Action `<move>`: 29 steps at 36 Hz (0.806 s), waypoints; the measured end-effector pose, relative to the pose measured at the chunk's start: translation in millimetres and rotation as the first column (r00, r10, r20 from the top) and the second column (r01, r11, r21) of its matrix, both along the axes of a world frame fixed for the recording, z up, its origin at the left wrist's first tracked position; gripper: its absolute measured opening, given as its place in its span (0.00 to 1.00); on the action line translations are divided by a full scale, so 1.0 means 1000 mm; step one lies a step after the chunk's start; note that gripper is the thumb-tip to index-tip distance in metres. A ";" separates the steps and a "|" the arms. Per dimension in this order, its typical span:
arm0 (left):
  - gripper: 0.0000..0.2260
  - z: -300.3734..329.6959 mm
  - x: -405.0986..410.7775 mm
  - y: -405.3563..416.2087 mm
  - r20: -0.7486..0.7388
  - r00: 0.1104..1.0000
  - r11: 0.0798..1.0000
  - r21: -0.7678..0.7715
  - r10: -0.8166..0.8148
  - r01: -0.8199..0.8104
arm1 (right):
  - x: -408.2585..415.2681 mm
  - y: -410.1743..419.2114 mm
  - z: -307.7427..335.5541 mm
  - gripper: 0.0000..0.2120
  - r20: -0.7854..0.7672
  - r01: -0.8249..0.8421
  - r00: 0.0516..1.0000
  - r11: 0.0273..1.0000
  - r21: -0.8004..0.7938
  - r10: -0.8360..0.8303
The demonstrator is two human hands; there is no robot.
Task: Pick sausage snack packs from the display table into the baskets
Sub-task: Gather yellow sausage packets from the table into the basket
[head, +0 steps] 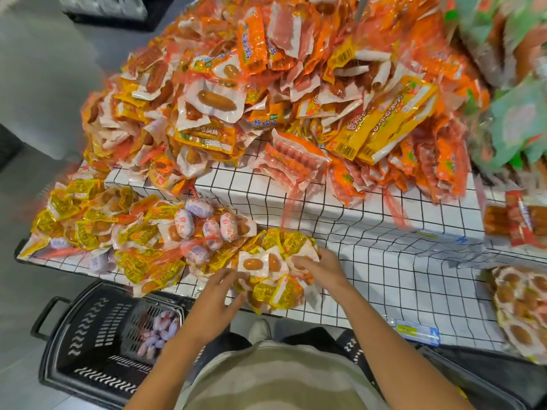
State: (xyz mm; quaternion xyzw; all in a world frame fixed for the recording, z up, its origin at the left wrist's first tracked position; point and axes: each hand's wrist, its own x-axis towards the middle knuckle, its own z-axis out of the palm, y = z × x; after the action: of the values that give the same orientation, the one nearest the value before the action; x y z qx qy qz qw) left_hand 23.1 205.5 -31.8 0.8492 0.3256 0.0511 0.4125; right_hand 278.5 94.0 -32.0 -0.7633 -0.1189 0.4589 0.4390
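A person's left hand (217, 294) and right hand (318, 269) rest on either side of a net bag of yellow sausage snack packs (273, 275) at the front edge of the grid-patterned counter (393, 279), the left grip released with fingers extended against the packs, the right grip loosely laid over the bag's far side, though whether it is grasping cannot be told. More packs are heaped in an orange and yellow pile (266, 93) on the raised tier behind, while a black basket (97, 341) on the floor below left holds a few pale purple sausages (159, 332).
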 end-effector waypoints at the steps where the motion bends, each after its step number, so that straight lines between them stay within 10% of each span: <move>1: 0.14 0.001 0.000 0.000 0.006 1.000 1.000 -0.012 -0.002 0.002 | 0.005 -0.005 0.002 0.05 0.031 -0.014 0.999 1.000 -0.007 0.014; 10: 0.16 0.013 0.014 -0.003 -0.031 0.996 0.996 -0.019 -0.085 0.084 | 0.033 -0.064 -0.003 0.08 0.262 0.212 0.942 0.977 0.020 -0.209; 23: 0.17 0.019 0.065 -0.018 0.026 0.987 0.987 -0.028 -0.161 0.161 | 0.019 -0.073 -0.010 0.25 0.339 0.017 0.940 1.000 0.018 -0.022; 29: 0.20 0.017 0.074 -0.014 0.051 0.993 0.993 -0.043 -0.105 0.107 | 0.039 -0.061 0.008 0.14 0.456 -0.026 0.890 1.000 -0.012 0.029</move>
State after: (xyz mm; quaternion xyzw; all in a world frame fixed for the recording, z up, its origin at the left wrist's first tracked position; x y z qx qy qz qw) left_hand 96.7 191.4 -15.0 0.8543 0.2709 0.0423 0.4416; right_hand 317.5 33.1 -23.9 -0.8489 -0.2281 0.2737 0.3904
